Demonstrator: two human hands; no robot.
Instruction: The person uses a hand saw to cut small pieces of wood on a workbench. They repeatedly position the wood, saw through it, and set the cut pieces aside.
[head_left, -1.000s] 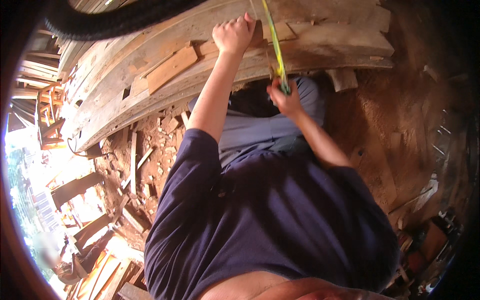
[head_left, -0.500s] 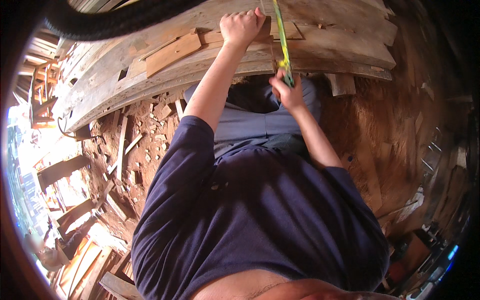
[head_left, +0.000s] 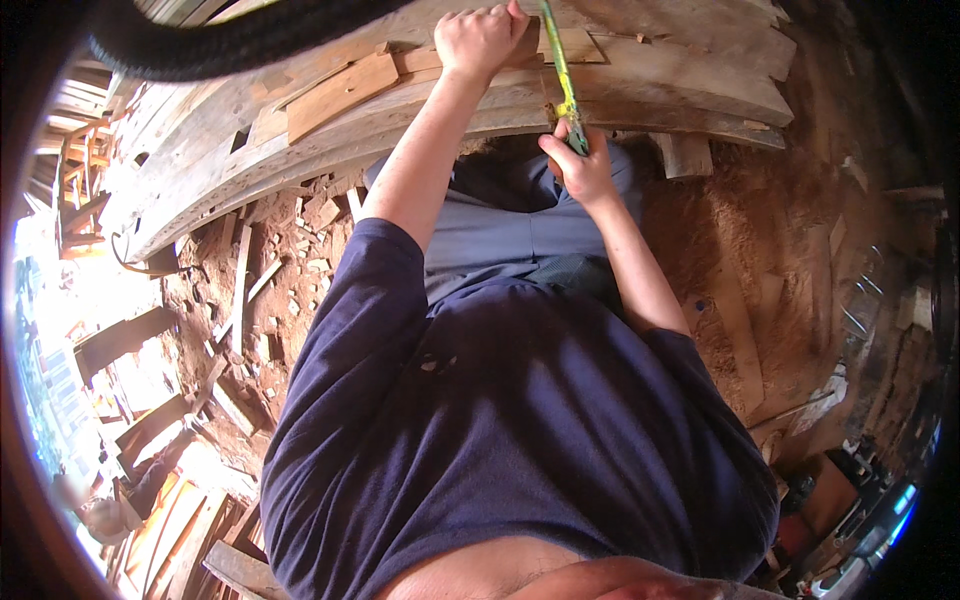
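My right hand (head_left: 582, 168) is closed round the handle of a hacksaw (head_left: 563, 78) with a yellow-green frame. The saw points away from me over the near edge of the plank bench (head_left: 690, 75), and its thin blade shows faintly left of the frame. On the bench, my left hand (head_left: 474, 42) is closed over a small dark wood block (head_left: 524, 45) just left of the saw. The thumb points up and away along the block. The saw's far end runs out of the picture, and I cannot tell how deep the blade sits in the wood.
A flat light board (head_left: 343, 97) lies on the bench left of my forearm. Below the bench, wood offcuts (head_left: 318, 265) and sticks (head_left: 242, 290) litter the brown ground. A black hose-like band (head_left: 240, 45) crosses the upper left. A short plank end (head_left: 686, 156) juts out under the bench.
My right hand and the hacksaw have moved slightly away from me. My left hand stays on the wood block, and the whole view has shifted a little.
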